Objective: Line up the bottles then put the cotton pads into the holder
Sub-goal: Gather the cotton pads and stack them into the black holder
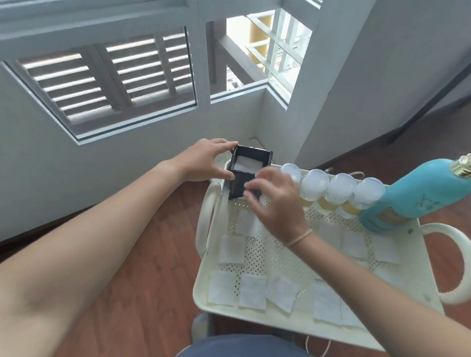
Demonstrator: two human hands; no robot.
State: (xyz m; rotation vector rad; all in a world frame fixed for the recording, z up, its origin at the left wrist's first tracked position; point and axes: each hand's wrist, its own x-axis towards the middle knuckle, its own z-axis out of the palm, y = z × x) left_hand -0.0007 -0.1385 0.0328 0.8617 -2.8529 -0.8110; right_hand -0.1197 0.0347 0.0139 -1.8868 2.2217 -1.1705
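**Both hands at the black holder in the tray's far left corner**

We see a cream perforated tray (284,262) with looped handles standing over a wooden floor (130,295). In its far left corner sits the small black holder (242,173), open at the top, with something white, probably a cotton pad, lying inside it.

Our left hand (202,160) grips the holder, thumb on the near wall and fingers curled over the far left edge. Our right hand (276,202) hovers at the holder's near right side with the fingers loosely bent and apart; motion blur keeps us from telling whether they pinch a pad. A thin band circles that wrist.

Along the tray's back edge four small bottles with clear round caps (329,186) stand side by side in a row, yellowish liquid below. A tall turquoise bottle with a gold cap (424,191) closes the row at the right.

Square white cotton pads (253,291) lie scattered flat on the tray floor, most in a line along the near edge, others at the left and right.
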